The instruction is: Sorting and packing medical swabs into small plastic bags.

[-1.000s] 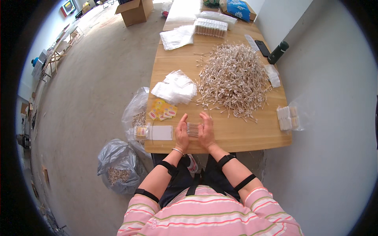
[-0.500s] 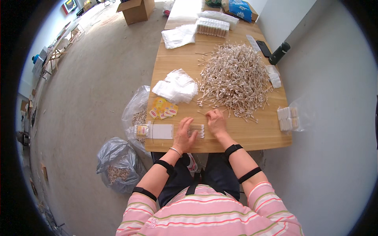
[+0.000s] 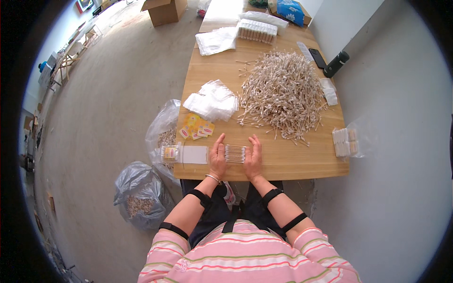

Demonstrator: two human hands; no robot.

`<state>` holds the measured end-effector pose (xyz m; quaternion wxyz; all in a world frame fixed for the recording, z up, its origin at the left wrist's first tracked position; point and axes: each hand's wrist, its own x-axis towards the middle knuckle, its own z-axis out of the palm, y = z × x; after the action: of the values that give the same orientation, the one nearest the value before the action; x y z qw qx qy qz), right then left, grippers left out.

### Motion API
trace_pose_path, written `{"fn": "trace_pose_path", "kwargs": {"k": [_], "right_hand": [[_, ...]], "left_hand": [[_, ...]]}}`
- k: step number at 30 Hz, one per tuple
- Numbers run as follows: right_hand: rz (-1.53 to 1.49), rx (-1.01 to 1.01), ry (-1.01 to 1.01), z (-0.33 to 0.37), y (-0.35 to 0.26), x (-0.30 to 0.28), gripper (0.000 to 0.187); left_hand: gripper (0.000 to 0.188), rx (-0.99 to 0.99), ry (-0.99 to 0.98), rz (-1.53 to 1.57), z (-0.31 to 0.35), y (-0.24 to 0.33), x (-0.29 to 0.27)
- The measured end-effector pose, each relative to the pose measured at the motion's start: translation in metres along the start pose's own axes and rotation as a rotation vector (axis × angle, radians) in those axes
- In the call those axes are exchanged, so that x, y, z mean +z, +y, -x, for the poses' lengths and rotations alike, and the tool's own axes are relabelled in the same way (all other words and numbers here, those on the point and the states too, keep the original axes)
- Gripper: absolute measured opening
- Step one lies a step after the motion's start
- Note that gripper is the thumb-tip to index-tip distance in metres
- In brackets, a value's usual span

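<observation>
A neat row of cotton swabs (image 3: 235, 153) lies flat on the table in front of me, sticks running left to right. My left hand (image 3: 217, 158) stands on edge at the row's left end, fingers stretched forward. At the opposite end my right hand (image 3: 253, 158) stands the same way, palm facing inward. Both palms appear to touch the swab tips; neither hand's fingers wrap round anything. Left of my left hand lie a white card (image 3: 195, 154) and a clear pack of swabs (image 3: 170, 154). A large heap of loose swabs (image 3: 283, 94) rises beyond my right hand.
Yellow labels (image 3: 196, 126) and clear plastic bags (image 3: 212, 100) lie at the left. Packed swabs (image 3: 257, 31) stand at the back; more packs (image 3: 345, 142) sit at the right. A dark bottle (image 3: 336, 64) and phone (image 3: 317, 58) line the wall side. Bags of swabs (image 3: 144, 195) stand on the floor.
My right hand has come from the heap's near edge, where it pinched a swab, to the row's right end. My left hand has shifted off the row to its left end and straightened.
</observation>
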<state>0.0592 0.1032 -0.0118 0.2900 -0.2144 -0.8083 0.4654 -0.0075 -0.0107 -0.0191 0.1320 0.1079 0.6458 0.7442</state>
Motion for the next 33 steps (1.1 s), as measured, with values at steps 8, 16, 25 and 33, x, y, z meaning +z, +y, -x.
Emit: {"fn": "trace_pose_path", "kwargs": {"k": [8,16,25,33], "right_hand": [[-0.245,0.051,-0.184,-0.008,-0.009,0.018,0.044],[0.629,-0.234,-0.482,0.019,0.000,-0.004,0.074],[0.828,-0.285,-0.640,0.018,-0.016,-0.006,0.099],[0.858,-0.322,-0.586,0.018,-0.008,-0.006,0.104]], "left_hand": [[0.050,0.030,-0.094,-0.057,-0.002,0.007,-0.001],[0.057,-0.012,-0.012,0.174,-0.002,-0.010,-0.002],[0.055,-0.052,-0.103,0.171,-0.004,-0.007,-0.010],[0.043,0.376,-0.282,-0.786,0.049,0.021,-0.038]]}}
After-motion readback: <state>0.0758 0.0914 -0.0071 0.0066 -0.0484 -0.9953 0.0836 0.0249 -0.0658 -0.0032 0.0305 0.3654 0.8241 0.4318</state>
